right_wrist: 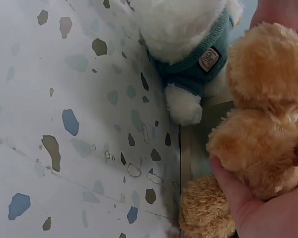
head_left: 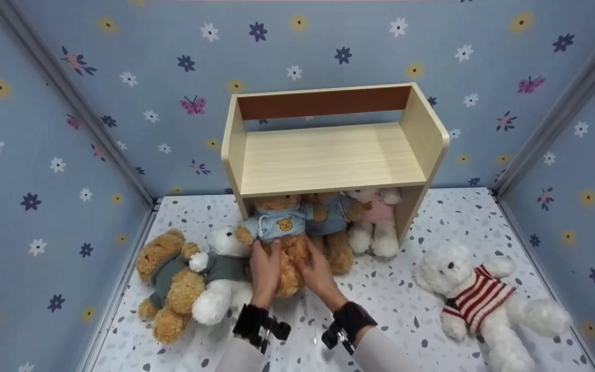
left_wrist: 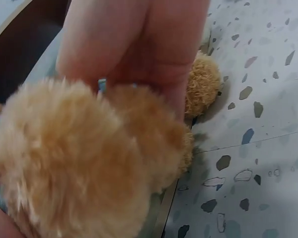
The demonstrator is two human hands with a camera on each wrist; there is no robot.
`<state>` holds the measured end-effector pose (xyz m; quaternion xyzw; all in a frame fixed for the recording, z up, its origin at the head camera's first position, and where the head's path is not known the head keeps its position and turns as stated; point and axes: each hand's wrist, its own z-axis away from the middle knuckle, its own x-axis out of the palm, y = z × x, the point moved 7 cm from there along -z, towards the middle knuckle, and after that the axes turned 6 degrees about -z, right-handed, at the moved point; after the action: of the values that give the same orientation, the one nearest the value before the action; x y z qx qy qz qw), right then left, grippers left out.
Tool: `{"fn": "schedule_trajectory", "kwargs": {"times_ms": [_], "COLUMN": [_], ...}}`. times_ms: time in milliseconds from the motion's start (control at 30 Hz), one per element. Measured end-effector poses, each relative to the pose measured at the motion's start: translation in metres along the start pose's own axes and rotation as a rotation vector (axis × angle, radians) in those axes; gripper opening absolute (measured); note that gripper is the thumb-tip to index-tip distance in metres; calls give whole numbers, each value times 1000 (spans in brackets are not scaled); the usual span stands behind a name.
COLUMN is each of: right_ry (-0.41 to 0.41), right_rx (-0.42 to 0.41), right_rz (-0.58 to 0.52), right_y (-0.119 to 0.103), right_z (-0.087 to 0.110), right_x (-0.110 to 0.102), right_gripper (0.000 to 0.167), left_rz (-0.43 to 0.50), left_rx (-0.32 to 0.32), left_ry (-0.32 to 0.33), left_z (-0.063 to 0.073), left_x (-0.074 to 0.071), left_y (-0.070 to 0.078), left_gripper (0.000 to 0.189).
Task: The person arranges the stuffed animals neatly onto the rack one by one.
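Note:
Both hands hold a tan teddy bear in a light blue sweater [head_left: 284, 225], its upper body inside the lower compartment of a wooden shelf [head_left: 323, 155]. My left hand [head_left: 265, 271] grips its hip and leg on the left; my right hand [head_left: 319, 271] grips the other leg. The bear's fuzzy feet [left_wrist: 74, 163] fill much of the left wrist view. In the right wrist view, the right thumb lies along one leg [right_wrist: 253, 144]. Beside it in the shelf sit a brown bear in a blue outfit [head_left: 336, 248] and a white toy in pink [head_left: 377, 227].
Left of the shelf, a brown bear in dark green [head_left: 173, 284] leans against a white bear in a green sweater [head_left: 222, 274]. A white bear in a red-striped sweater [head_left: 486, 297] lies at right. Flower-patterned walls [head_left: 302, 46] enclose the speckled floor [head_left: 380, 305].

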<state>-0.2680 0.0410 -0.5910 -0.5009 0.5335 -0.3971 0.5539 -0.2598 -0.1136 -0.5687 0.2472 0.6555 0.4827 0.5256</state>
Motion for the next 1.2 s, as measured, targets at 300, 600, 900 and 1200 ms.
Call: {"fn": "schedule_trajectory", "kwargs": {"times_ms": [300, 600, 900, 1200], "right_ry": [56, 98, -33, -35], "right_rx": [-3, 61, -65, -94], "right_rz": [45, 211, 347, 646], "right_y": [3, 15, 10, -6], "right_z": [-19, -22, -23, -29], "right_x": [10, -1, -11, -41], "right_gripper": [61, 65, 51, 26], "left_rz": [-241, -435, -516, -423], "left_rx": [370, 628, 644, 683], "left_ry": [247, 127, 15, 135], "left_z": [37, 27, -1, -6], "left_x": [11, 30, 46, 47], "left_y": [6, 1, 1, -4], "left_gripper": [72, 68, 65, 61]}}
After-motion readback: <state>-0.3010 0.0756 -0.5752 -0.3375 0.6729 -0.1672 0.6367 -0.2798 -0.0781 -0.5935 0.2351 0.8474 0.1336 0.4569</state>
